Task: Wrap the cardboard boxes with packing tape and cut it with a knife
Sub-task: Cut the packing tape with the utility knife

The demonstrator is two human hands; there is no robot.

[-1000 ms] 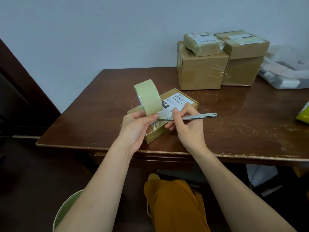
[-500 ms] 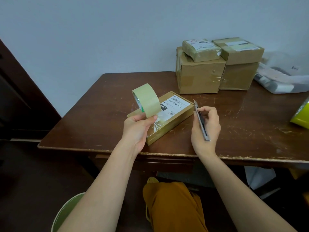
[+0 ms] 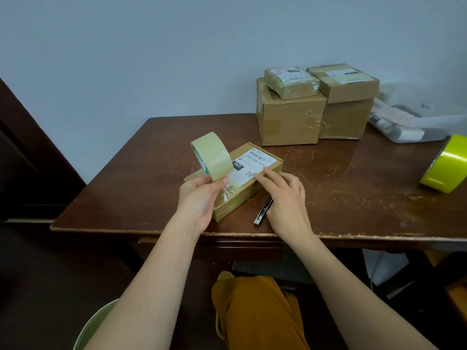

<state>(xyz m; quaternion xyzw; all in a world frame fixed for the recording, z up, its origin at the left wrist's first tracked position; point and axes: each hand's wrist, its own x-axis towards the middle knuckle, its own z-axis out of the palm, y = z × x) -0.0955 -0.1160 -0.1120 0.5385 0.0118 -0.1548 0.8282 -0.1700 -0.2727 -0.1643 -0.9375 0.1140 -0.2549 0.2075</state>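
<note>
Pinching the tape roll (image 3: pixel 212 156) in my left hand (image 3: pixel 199 195), I am holding it above the flat labelled box (image 3: pixel 252 183) lying near the table's (image 3: pixel 126 188) front edge. My right hand (image 3: pixel 285 195), fingers extended, is touching that box's right edge; the utility knife (image 3: pixel 262 210) is lying just right of the box.

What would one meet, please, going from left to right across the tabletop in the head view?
Beige packing tape roll held by the left hand → flat labelled cardboard box → black utility knife lying on the table → stacked brown cardboard boxes → clear plastic bags → yellow-green tape roll.
</note>
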